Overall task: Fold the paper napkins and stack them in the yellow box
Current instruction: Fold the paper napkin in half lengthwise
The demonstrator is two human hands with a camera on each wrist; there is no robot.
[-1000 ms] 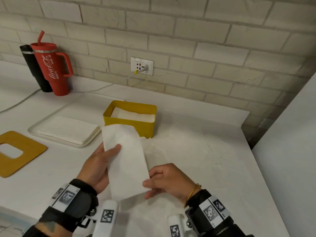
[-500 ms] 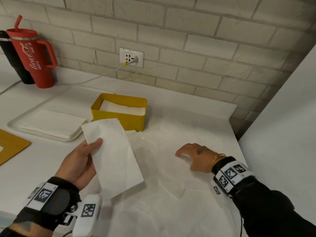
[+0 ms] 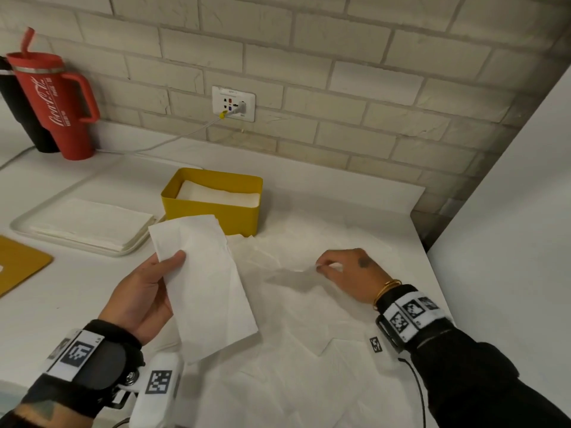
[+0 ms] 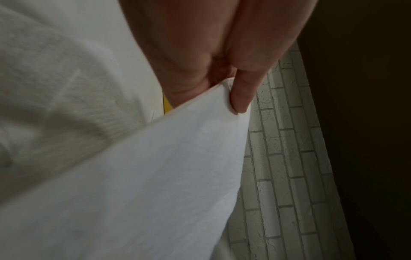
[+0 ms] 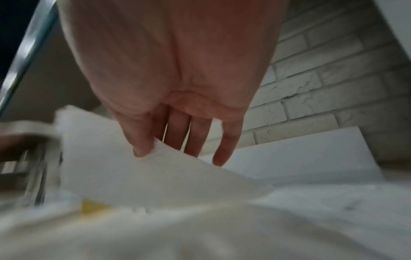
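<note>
1 folded napkin (image 3: 204, 282), white soft paper w/ faint crinkle, long rectangle, held above the counter in front of the yellow box (image 3: 216, 211); near corner overlaps box's front wall in head view, touching or not can't tell. Left hand (image 3: 145, 291) grips it: thumb pressed on top face, other fingers hidden under the sheet; left wrist view shows thumb (image 4: 242, 95) pinching the napkin's edge (image 4: 155, 176). Right hand (image 3: 346, 273) low over 1 loose unfolded napkin (image 3: 293, 273) lying flat and wrinkled on the counter; thumb + forefinger pinch its edge, lifting a small flap, remaining fingers straight and slightly spread in right wrist view (image 5: 189, 123). More loose white sheets spread nearer the camera, count unclear, edges overlap. Box: 1, yellow, rectangular w/ rounded corners, smooth, open top, stack of white folded napkins (image 3: 219, 196) inside, nr. can't tell. Left of box: 1 white tray (image 3: 18, 223), shallow, rounded rim, holding a flat napkin pile (image 3: 92, 223). 1 mustard-yellow flat board (image 3: 21, 267) at left edge. Back left: 1 red tumbler (image 3: 52, 100) w/ handle + straw, 1 black tumbler (image 3: 18, 118) behind it. White counter (image 3: 340, 205), pale brick wall (image 3: 340, 72), 1 wall socket (image 3: 233, 103) w/ white cable plugged in.
</note>
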